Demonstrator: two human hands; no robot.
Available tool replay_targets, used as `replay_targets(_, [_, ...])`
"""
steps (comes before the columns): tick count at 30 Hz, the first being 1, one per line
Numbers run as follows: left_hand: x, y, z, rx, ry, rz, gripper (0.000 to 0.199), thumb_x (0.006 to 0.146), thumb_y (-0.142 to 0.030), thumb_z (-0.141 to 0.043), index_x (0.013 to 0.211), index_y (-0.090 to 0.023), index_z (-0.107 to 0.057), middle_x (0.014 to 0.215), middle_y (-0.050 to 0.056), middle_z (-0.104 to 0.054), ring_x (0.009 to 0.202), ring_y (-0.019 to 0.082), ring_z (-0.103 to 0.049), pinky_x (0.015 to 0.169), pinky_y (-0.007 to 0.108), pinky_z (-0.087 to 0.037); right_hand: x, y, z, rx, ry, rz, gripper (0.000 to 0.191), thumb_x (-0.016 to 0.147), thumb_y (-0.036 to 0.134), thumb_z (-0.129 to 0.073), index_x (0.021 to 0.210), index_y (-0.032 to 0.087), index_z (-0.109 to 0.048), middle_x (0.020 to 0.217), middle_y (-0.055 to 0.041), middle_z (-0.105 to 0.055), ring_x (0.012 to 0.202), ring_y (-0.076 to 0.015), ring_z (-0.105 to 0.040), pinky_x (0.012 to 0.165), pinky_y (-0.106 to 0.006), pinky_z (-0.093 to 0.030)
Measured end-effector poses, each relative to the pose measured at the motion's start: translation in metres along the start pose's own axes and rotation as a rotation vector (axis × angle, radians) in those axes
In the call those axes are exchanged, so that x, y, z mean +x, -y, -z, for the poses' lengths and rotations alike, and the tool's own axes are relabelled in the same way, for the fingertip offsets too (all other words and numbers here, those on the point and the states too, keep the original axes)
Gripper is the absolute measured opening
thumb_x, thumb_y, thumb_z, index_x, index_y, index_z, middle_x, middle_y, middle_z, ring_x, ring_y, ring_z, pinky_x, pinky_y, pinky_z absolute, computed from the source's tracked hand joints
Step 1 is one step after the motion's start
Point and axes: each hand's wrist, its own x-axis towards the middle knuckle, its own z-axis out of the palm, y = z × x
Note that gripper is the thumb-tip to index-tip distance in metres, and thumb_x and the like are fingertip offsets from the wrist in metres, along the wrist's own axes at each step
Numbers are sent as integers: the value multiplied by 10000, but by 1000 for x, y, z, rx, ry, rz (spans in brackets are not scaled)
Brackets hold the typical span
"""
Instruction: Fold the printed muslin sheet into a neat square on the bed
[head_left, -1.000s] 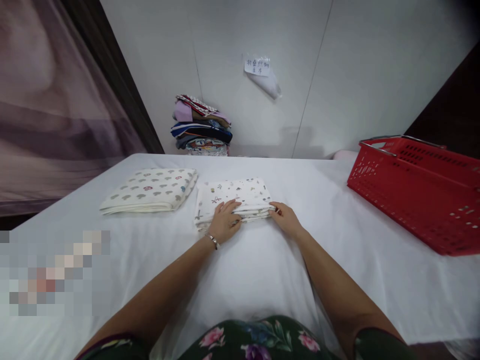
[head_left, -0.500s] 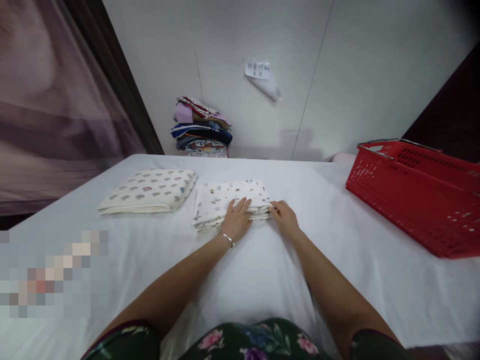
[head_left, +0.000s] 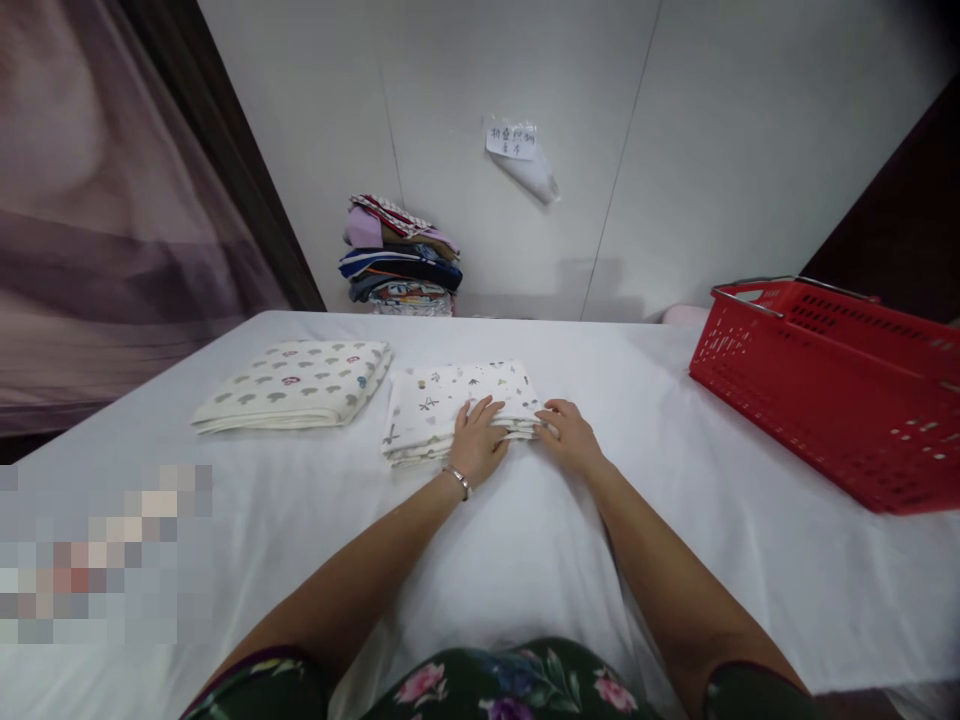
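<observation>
A folded white cloth with small printed motifs [head_left: 442, 400] lies on the white-covered table, its layered edge towards me. My left hand [head_left: 478, 440], with a bracelet at the wrist, rests on its front edge; the fingers are spread over the top and the thumb is by the layers. At the front right corner my right hand [head_left: 566, 435] has its fingers bent around the edge of the same cloth; the fingertips are partly hidden. To the left lies a second folded cloth, cream with grey mushroom-like prints [head_left: 307, 380], untouched.
A red plastic basket [head_left: 817, 390] with metal handles stands on the table [head_left: 675, 560] at the right. Behind the table, a pile of folded fabrics [head_left: 401, 255] rises against the wall. A paper note [head_left: 511, 140] hangs there. A curtain [head_left: 127, 250] borders the left. A pixelated patch covers the lower left.
My right hand's fingers have shifted slightly at the cloth's corner. My left hand stays almost in place on the front edge. The view has moved a little.
</observation>
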Motion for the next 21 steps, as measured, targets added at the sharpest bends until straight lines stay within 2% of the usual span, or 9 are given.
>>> replay_targets(2, [-1, 0, -1, 2, 6, -2, 154, 786, -292, -522, 778, -248, -669, 1302, 36, -484, 1289, 257, -299, 1072, 528, -158, 0, 3, 2, -38, 30, 139, 367, 790, 288, -539, 1151, 224, -556, 1268, -80, -468, 1164, -234, -396, 933, -375, -360])
replay_targets(4, [-1, -1, -1, 9, 11, -2, 160, 792, -306, -521, 769, -243, -666, 1302, 37, -484, 1287, 257, -301, 1069, 530, -163, 0, 6, 0, -67, 93, 221, 466, 778, 280, -552, 1235, 215, -488, 1300, -92, -457, 1206, -253, -360, 954, -409, -333])
replay_targets(6, [-1, -2, -1, 16, 12, -4, 168, 799, -314, -516, 767, -242, -665, 1307, 32, -479, 1286, 249, -303, 1073, 523, -163, 1, 7, -4, -92, 120, 219, 469, 798, 271, -532, 1258, 207, -464, 1267, -104, -493, 1189, -257, -384, 934, -413, -341])
replay_targets(10, [-2, -3, 0, 62, 14, -32, 175, 813, -303, -499, 785, -236, -658, 1320, 27, -467, 1295, 228, -292, 1086, 506, -154, 3, 1, -14, -129, 90, 208, 370, 842, 215, -458, 1208, 193, -507, 1186, -105, -555, 1105, -241, -458, 887, -384, -358])
replay_targets(15, [-7, 0, 2, 227, 33, -131, 235, 829, -163, -420, 799, -208, -649, 1346, 32, -444, 1306, 209, -279, 1106, 504, -105, 1, -6, -17, -189, 52, 240, 337, 870, 215, -408, 1186, 188, -522, 1159, -94, -582, 1079, -221, -485, 873, -364, -337])
replay_targets(21, [-26, 18, 20, 308, 34, -73, 221, 806, -150, -430, 819, -180, -649, 1341, 73, -446, 1308, 246, -273, 1099, 548, -80, 0, -6, -18, -218, 23, 250, 318, 876, 234, -408, 1161, 180, -537, 1133, -91, -596, 1060, -212, -497, 863, -355, -333])
